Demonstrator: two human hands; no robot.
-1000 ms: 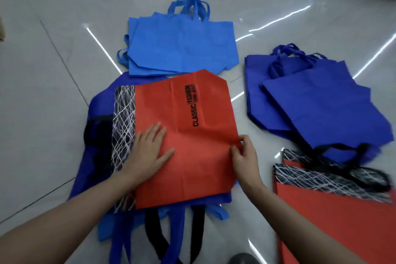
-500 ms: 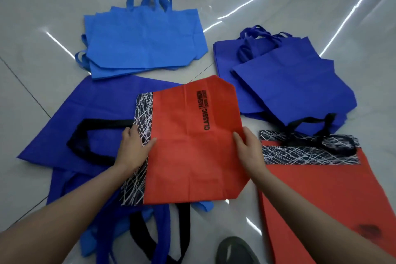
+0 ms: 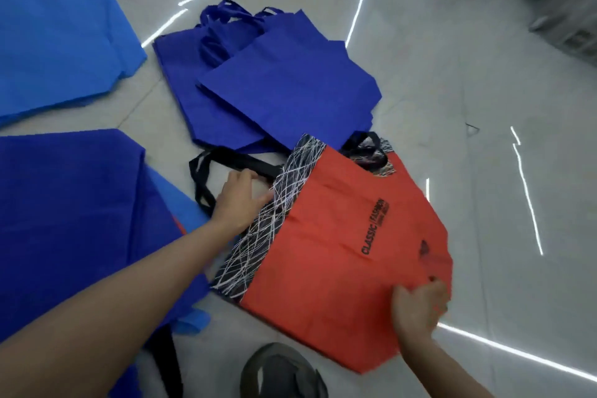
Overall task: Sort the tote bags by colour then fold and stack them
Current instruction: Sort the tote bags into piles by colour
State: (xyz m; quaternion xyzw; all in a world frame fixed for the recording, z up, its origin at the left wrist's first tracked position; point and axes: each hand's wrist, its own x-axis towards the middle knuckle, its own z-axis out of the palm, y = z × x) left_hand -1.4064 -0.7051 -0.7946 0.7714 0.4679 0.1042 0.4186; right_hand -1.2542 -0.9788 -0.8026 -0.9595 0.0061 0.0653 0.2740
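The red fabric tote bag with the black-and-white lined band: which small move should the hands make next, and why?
Probably lay it flat and let go. The left hand and right hand both grip edges of the red fabric tote bag, which already lies over a second red tote bag whose band peeks out beyond it.

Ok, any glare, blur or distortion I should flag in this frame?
Head view: streaky light glare on the glossy floor; the right hand is motion-blurred at the edge of the red tote bag, the left hand sharper; wide-angle bending curves the glare streaks.
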